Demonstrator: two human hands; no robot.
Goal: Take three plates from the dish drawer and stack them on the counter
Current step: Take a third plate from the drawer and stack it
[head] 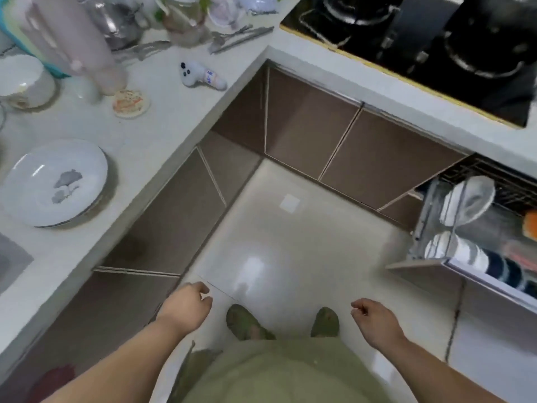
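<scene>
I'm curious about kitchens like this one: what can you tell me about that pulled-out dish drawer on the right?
The pulled-out dish drawer with a metal wire rack stands open under the pale counter, below the black gas hob. Its brown front panel has a pale, shiny top edge. Inside, white plates stand on edge in the rack, with white and dark dishes nearer the front. Something orange shows at the frame's right edge, too blurred to name. Neither hand touches the drawer.

Lower centre of frame: we note pale olive-green top [279,373], loose, plain, no print visible. Both forearms bare to frame edge, no sleeves, watch or rings seen on left hand [186,308] or right hand [376,322]. Above the top's hem: pair of green slip-on shoes [247,322], rounded toes, mottled surface; finer detail blurred.
</scene>
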